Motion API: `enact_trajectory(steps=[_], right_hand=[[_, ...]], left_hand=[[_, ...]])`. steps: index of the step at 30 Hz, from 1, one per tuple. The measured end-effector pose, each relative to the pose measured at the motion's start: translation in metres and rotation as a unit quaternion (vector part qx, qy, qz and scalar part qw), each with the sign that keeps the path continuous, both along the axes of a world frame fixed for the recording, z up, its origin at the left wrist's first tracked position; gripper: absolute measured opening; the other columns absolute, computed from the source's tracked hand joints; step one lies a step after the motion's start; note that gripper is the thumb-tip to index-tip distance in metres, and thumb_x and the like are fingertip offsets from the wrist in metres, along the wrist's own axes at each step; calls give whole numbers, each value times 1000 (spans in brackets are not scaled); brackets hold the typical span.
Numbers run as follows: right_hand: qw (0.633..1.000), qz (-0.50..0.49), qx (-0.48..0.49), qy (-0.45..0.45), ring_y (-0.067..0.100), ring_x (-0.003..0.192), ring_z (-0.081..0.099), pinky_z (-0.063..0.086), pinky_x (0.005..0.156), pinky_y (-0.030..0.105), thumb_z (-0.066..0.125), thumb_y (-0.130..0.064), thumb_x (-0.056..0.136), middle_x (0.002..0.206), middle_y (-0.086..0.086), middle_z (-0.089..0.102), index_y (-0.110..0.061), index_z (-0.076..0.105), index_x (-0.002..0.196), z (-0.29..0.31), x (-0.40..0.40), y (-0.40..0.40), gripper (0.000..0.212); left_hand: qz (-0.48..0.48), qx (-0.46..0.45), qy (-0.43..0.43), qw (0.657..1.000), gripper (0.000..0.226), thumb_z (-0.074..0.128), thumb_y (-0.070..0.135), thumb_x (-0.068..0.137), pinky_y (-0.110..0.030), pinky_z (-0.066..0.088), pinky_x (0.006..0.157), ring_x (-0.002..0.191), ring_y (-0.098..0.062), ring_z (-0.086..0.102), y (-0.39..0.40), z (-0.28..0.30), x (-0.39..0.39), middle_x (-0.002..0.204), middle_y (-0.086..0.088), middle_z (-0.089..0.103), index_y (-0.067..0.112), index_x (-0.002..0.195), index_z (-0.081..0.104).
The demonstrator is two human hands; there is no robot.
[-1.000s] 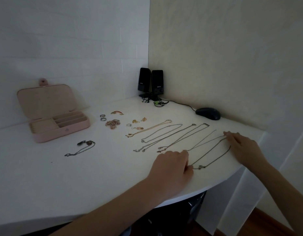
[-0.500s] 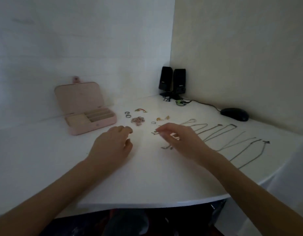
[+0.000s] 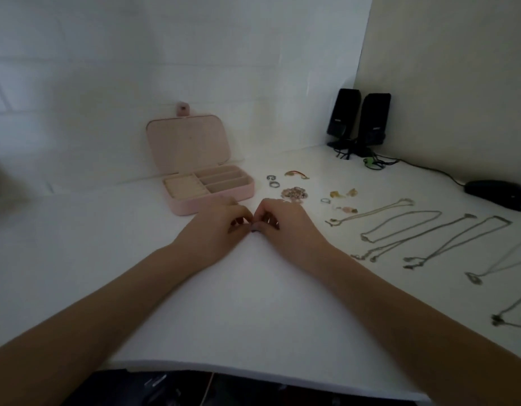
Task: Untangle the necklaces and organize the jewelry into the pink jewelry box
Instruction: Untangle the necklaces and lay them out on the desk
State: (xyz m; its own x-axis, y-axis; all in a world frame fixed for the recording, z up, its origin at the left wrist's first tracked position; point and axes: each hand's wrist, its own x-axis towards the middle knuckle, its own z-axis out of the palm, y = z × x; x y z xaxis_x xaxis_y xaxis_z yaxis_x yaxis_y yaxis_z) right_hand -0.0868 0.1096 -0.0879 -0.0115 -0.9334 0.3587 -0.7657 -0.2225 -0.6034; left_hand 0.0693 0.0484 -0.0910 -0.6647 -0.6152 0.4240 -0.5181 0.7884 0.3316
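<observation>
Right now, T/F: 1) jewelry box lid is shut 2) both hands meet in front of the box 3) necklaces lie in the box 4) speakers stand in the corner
1) False: the pink jewelry box is open, lid up.
2) True: the left hand and right hand meet, fingertips together.
3) False: the necklaces lie on the table, right of the hands.
4) True: the speakers stand there.

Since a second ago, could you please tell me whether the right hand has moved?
Yes. The right hand has left the necklaces' far end and now meets the left hand before the pink jewelry box.
</observation>
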Motion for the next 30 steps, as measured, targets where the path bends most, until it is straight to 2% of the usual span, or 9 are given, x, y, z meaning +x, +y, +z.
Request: enact_trajectory(steps=[3, 7, 10, 13, 15, 19, 24, 27, 30], right_hand=[[998, -12, -18, -63, -6, 60, 52, 40, 61, 7, 60, -9, 88, 69, -10, 57, -14, 60, 83, -1, 0, -4, 7], [996, -25, 26, -81, -1, 66, 53, 39, 59, 4, 64, -16, 87, 80, -6, 60, -16, 64, 95, 0, -2, -5, 8], [999, -13, 52, -2, 2, 74, 52, 38, 60, 3, 65, -26, 85, 100, 0, 60, -18, 66, 105, 1, -2, -4, 22], [997, -40, 68, 20, 7, 78, 51, 35, 59, 6, 66, -30, 84, 103, 2, 59, -17, 65, 99, 8, -8, 0, 20], [996, -36, 79, 34, 3, 71, 46, 35, 58, 3, 67, -29, 84, 101, 3, 56, -17, 63, 89, 11, -10, 4, 14], [996, -26, 75, 42, 1, 65, 43, 34, 57, 3, 61, -23, 89, 87, -1, 56, -16, 57, 83, 9, -5, 6, 10], [959, -8, 45, -278, 6, 68, 59, 48, 63, 14, 53, -13, 95, 77, 0, 64, -8, 54, 88, 16, -2, 7, 9], [933, 15, 40, -358, 6, 66, 59, 49, 60, 13, 54, -13, 94, 75, 1, 63, -5, 56, 92, 20, 0, 10, 9], [892, 39, 45, -447, 6, 62, 59, 51, 62, 17, 50, -14, 97, 71, -1, 59, -10, 53, 85, 24, 2, 12, 13]], left_hand=[[2, 26, 70, 997, 9, 59, 16, 90, -18, 41, 64, 70, -2, 55, -1, 2, -2, 75, 6, 59, 15, 83, 65], [44, 228, 265, 936, 19, 48, 14, 96, -12, 47, 62, 65, 6, 61, -6, 5, -3, 77, 6, 66, 15, 79, 54], [4, 217, 181, 959, 11, 60, 16, 90, -19, 46, 65, 62, 2, 58, -2, 6, -2, 75, 7, 65, 14, 79, 60], [-24, 119, 51, 991, 14, 73, 30, 79, -14, 43, 66, 70, 0, 54, 4, 4, -1, 79, 14, 59, 22, 83, 63], [-23, 55, 39, 998, 12, 72, 26, 80, -11, 41, 65, 75, 2, 51, 4, 2, 0, 78, 16, 54, 22, 81, 61], [-18, 48, 49, 997, 13, 63, 16, 87, -8, 40, 63, 72, 4, 50, 2, 2, 4, 77, 13, 51, 19, 78, 54], [-15, 90, 78, 993, 15, 58, 20, 90, -10, 39, 64, 73, -2, 51, 3, 4, 3, 81, 8, 57, 28, 78, 53], [-53, 138, 85, 985, 4, 61, 21, 89, -9, 39, 64, 72, 0, 53, 6, 6, 2, 80, 11, 61, 19, 87, 64], [-69, 144, 77, 984, 11, 62, 16, 89, -11, 40, 62, 66, 0, 52, 8, 8, 2, 76, 4, 62, 17, 78, 63]])
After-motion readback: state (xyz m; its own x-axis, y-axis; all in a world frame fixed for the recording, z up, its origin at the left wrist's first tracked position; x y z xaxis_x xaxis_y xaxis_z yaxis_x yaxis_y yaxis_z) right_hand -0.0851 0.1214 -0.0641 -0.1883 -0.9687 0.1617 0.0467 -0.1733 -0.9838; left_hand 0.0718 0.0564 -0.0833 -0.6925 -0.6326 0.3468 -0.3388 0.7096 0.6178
